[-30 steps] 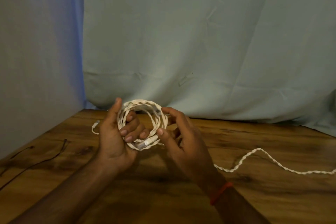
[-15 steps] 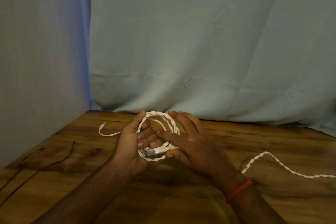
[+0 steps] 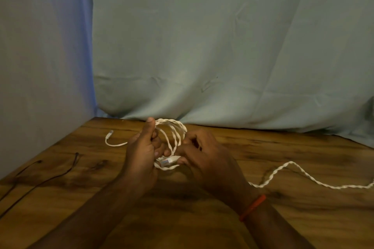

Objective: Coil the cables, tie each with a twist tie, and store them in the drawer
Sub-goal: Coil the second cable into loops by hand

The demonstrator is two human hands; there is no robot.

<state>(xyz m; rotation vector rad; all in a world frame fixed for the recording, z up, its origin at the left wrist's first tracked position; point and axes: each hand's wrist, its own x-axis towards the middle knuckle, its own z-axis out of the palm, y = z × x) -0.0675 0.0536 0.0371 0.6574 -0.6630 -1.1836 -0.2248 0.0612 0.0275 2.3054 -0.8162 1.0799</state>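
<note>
A white twisted cable is partly wound into a coil [image 3: 174, 131] held above the wooden table [image 3: 283, 218]. My left hand [image 3: 141, 153] grips the coil's left side, thumb up over the top loop. My right hand [image 3: 204, 155] closes on the coil's right side, fingers curled around the loops. A white connector plug [image 3: 167, 161] sticks out at the coil's bottom between both hands. The cable's loose tail [image 3: 303, 176] snakes from under my right wrist to the right edge. No twist tie or drawer shows.
A short white cable end [image 3: 110, 139] lies on the table left of my hands. A thin black wire [image 3: 40, 180] runs along the left part of the table. Pale cloth [image 3: 222, 46] hangs behind and to the left.
My right hand has closed around the coil's right side, having had its fingers spread flat over it. The coil has tilted and its loops have spread. The tail has shifted slightly.
</note>
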